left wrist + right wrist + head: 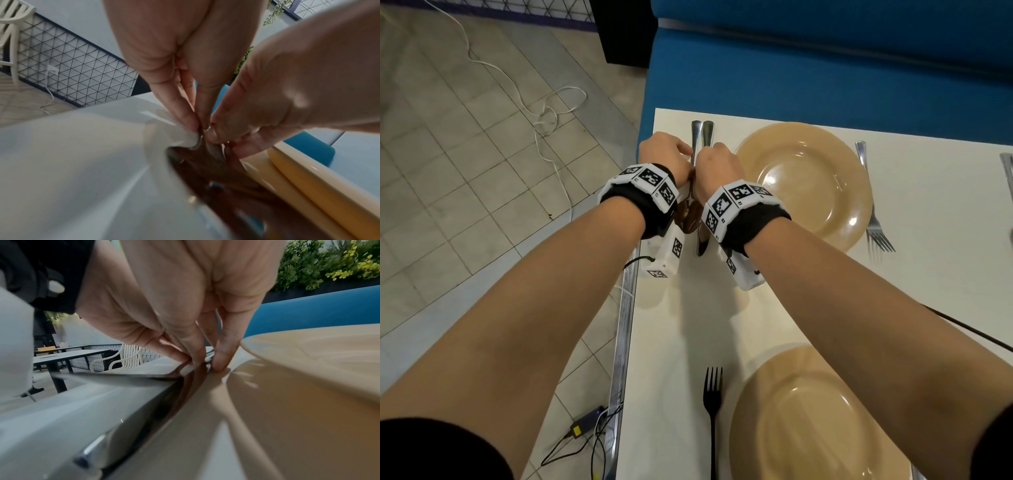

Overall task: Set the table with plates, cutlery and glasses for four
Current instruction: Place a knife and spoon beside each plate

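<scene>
Left of the far tan plate point(803, 181), a spoon point(690, 216) and a knife point(702, 240) lie side by side on the white table point(671, 325). Their handles point away from me. My left hand point(690, 154) pinches the spoon's handle, and the left wrist view shows its fingertips point(193, 125) closed on the thin metal above the spoon's bowl point(205, 175). My right hand point(705, 150) pinches the knife's handle. In the right wrist view its thumb and fingers point(197, 358) press on the knife point(164, 410) right beside the plate's rim point(287, 344). The two hands touch.
A second tan plate point(808, 421) sits near me with a dark fork point(713, 404) on its left. A silver fork point(873, 209) lies right of the far plate, and more cutlery point(1008, 171) shows at the right edge. A blue bench point(825, 68) runs behind the table. Cables lie on the tiled floor point(482, 171).
</scene>
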The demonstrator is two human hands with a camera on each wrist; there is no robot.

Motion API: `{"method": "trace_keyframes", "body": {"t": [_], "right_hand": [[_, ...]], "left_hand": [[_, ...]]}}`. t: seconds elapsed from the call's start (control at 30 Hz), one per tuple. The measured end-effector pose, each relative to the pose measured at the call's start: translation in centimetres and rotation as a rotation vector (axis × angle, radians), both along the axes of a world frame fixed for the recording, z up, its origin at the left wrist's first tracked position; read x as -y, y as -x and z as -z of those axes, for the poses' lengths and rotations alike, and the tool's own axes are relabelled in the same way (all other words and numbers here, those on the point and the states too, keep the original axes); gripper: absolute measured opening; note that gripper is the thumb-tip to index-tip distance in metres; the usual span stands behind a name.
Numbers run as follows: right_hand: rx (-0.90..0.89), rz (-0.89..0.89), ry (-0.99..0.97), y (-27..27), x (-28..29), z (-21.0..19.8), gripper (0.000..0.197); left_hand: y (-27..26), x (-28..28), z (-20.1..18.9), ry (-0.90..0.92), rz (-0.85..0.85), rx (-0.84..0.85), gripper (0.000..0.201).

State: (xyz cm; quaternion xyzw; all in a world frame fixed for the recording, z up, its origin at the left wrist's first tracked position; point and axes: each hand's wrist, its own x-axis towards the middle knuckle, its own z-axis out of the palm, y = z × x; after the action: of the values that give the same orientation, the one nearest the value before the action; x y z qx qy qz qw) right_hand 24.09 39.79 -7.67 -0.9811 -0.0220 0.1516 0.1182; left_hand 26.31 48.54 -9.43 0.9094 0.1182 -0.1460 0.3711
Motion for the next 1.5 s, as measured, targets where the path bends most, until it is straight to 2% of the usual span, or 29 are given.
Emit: {"method": "trace_keyframes", "body": {"t": [0.3, 1.0, 1.5], "right_hand": [[0.024, 0.007, 0.007, 0.35, -0.06, -0.01, 0.030], [0.041, 0.038, -0.022, 0.06, 0.06, 0.02, 0.029], [0.055, 0.014, 0.002, 0.45, -0.03, 0.23, 0.029]], "left_hand": [[0.18, -0.10, 0.10, -0.016, 0.015, -0.011, 0.032], [-0.25, 0.05, 0.32, 0.014, 0.012, -0.012, 0.027], [0.38, -0.08, -0.09, -0.003, 0.024, -0.024, 0.033]]}}
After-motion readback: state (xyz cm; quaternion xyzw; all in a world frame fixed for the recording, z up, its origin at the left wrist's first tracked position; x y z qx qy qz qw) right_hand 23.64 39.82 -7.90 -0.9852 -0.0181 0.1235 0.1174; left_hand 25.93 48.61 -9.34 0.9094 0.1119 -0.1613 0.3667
